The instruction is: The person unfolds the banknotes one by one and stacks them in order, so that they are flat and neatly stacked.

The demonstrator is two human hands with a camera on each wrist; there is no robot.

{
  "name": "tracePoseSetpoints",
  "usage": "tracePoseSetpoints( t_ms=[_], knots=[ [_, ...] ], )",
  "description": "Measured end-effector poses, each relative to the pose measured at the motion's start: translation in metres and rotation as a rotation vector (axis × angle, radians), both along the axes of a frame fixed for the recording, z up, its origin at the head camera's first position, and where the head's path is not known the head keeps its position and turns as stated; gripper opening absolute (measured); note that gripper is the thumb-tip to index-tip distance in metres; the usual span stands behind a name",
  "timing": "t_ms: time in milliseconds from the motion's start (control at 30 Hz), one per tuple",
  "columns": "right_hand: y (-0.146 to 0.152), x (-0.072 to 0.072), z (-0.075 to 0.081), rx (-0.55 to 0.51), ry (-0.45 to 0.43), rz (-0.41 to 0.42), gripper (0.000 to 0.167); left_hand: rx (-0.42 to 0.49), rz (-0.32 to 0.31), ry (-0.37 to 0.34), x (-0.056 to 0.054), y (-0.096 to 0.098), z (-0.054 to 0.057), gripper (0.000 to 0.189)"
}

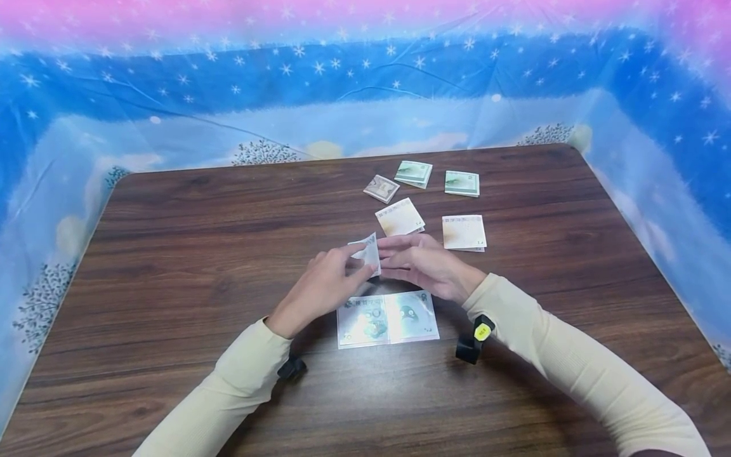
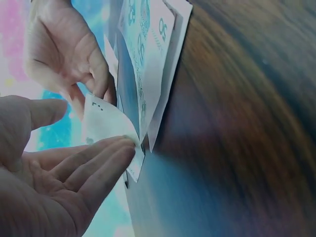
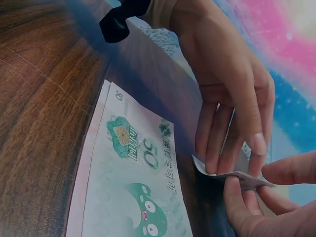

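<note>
A small whitish folded banknote (image 1: 370,255) is held just above the table between both hands. My left hand (image 1: 325,279) touches it with straight fingers, and in the left wrist view the thumb stands apart from the paper. From the other side, my right hand (image 1: 425,263) pinches the folded note's edge between its fingers. Nearer to me lies an unfolded banknote (image 1: 411,317) with a crease down its middle. In the right wrist view this banknote (image 3: 143,168) shows a green 50 and a cartoon figure, with another paper layer beneath.
Beyond the hands lie several folded notes: a brownish note (image 1: 381,188), a green note (image 1: 414,172), a second green note (image 1: 462,183), a cream note (image 1: 400,217) and another cream note (image 1: 464,233). The brown wooden table (image 1: 171,266) meets a patterned cloth (image 1: 320,82) behind it.
</note>
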State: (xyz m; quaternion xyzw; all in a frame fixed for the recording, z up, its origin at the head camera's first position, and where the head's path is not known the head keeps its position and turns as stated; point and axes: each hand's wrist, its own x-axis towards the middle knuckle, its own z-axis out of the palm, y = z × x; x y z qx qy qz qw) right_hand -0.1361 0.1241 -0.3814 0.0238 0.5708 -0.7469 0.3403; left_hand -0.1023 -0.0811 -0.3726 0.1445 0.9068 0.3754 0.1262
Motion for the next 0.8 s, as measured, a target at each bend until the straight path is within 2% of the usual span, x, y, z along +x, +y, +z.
tracePoseSetpoints(
  t_ms=[267, 600, 700, 800],
  knots=[
    [-0.001, 0.007, 0.006, 0.001, 0.007, 0.018, 0.052, 0.096, 0.053, 0.025, -0.003, 0.002, 0.001, 0.054],
    [-0.001, 0.014, 0.016, 0.021, 0.043, 0.009, 0.051, 0.228, 0.131, 0.026, -0.001, 0.000, 0.006, 0.040],
    [-0.003, 0.016, 0.017, 0.040, 0.069, -0.004, 0.052, 0.356, 0.150, -0.033, -0.001, 0.002, 0.007, 0.034],
    [-0.005, 0.019, 0.020, 0.087, 0.119, -0.008, 0.053, 0.503, 0.171, -0.126, 0.001, 0.003, 0.009, 0.030]
  ],
)
